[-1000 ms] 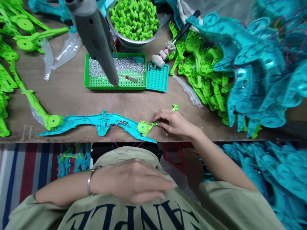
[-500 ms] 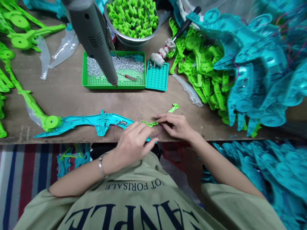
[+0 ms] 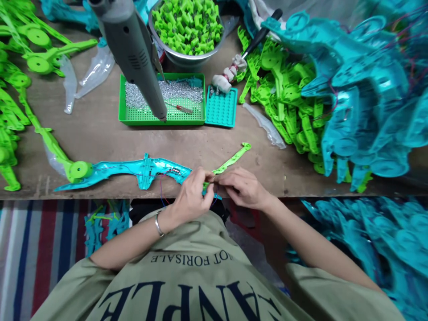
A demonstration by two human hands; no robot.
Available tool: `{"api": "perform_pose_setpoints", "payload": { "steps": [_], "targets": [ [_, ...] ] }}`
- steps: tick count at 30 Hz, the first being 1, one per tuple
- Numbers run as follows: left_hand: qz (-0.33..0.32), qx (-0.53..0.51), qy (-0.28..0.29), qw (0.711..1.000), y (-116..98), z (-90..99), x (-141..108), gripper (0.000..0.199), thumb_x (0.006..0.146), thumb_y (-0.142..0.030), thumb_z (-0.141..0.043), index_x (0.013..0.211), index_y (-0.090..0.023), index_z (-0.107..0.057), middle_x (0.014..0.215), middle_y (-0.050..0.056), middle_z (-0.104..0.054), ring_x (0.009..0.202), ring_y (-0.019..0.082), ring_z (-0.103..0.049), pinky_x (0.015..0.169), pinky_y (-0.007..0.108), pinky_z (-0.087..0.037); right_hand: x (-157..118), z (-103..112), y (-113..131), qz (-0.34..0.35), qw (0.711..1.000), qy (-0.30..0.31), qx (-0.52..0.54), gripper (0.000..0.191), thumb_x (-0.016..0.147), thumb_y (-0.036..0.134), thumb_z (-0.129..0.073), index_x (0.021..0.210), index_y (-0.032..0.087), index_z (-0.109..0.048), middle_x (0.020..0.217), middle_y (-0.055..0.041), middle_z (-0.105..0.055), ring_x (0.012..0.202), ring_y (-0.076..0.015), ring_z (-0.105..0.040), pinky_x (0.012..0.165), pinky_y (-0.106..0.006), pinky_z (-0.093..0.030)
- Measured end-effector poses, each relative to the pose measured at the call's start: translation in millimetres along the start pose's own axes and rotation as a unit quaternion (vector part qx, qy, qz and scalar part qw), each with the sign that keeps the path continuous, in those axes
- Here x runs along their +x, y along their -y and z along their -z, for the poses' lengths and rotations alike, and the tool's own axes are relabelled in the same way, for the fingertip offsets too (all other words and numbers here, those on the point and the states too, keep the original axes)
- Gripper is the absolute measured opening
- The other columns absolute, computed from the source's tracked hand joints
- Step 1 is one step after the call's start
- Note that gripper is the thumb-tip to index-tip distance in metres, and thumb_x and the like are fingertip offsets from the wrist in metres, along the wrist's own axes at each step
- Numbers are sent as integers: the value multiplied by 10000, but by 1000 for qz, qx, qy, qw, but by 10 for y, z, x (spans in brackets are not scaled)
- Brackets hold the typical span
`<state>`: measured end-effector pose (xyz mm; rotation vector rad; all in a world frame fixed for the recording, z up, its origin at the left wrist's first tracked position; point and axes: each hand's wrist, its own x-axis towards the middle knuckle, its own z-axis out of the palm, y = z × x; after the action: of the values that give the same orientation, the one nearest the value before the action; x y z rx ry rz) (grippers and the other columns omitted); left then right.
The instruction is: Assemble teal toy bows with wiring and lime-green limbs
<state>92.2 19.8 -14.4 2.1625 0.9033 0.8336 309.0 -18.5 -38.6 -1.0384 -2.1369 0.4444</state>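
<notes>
A blue plastic bow-shaped shell lies along the table's front edge, with thin wires and a small metal spring in it. My left hand is over its right end, thumb and fingers pinched. My right hand is pinched too, its fingertips almost meeting the left ones. What lies between the fingertips is too small to make out. A green plastic arm runs out from under the fingers to the upper right. Another green arm with a round disc joins the shell's left end. Thin wire hangs over the edge.
A grey power screwdriver hangs above a green tray of screws. Beside that is a blue dimpled tray. Behind stands a metal bowl of green pieces. Green arms and blue shells are piled right.
My left hand has risen slightly and closed to a pinch. My right hand has dropped a little toward it. More of the green arm shows, and the whole view has shifted slightly.
</notes>
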Motion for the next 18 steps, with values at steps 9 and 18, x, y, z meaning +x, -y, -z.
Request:
{"api": "perform_pose_setpoints", "payload": {
  "steps": [9, 18],
  "targets": [
    [-14, 86, -231, 969, 240, 903, -126, 267, 908, -76, -635, 1139, -209, -622, 1038, 18, -723, 963, 169, -718, 846, 366, -600, -3, 175, 107, -36, 984, 157, -78, 236, 965, 111, -497, 945, 224, -703, 802, -64, -723, 740, -212, -629, 681, -364, -452],
    [-24, 95, -228, 969, 450, 1162, -556, 299, 837, -168, -725, 1114, -225, -630, 883, -3, -731, 638, 117, -683, 564, 253, -564, 285, 666, 218, -185, 952, 242, 19, 252, 810, 35, -536, 959, 226, -606, 896, -54, -689, 839, -222, -657, 729, -329, -499]
  ]
}}
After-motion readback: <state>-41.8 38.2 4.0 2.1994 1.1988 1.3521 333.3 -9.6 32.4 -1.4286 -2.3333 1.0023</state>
